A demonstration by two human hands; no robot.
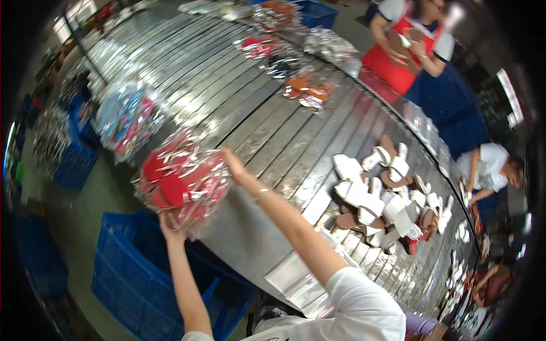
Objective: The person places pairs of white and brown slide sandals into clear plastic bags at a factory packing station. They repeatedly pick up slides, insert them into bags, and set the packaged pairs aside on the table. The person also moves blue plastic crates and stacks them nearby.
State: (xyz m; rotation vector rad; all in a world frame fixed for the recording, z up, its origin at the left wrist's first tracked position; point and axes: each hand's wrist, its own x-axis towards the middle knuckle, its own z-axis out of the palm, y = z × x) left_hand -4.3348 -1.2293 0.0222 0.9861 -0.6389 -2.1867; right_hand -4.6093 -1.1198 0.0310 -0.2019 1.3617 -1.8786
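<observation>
Red sandals wrapped in clear plastic bags [176, 187] form a bundle between my two hands, at the left edge of the slatted conveyor. My left hand [172, 224] grips the bundle from below, its fingers partly hidden by the plastic. At the bundle's right side, my right hand [232, 166] is closed on the bag's edge, with its fingertips hard to make out. Just beyond lies another bagged bundle [128, 119], blue and pink, on the conveyor's edge. Below my left hand stands a blue plastic crate [133, 273].
Loose white sandals [369, 204] are heaped on the conveyor [267, 125] to the right. Bagged orange sandals [307, 91] lie farther up. Across the belt, a person in a red apron [392, 62] holds brown soles. Flat clear bags [301, 278] lie near my right elbow.
</observation>
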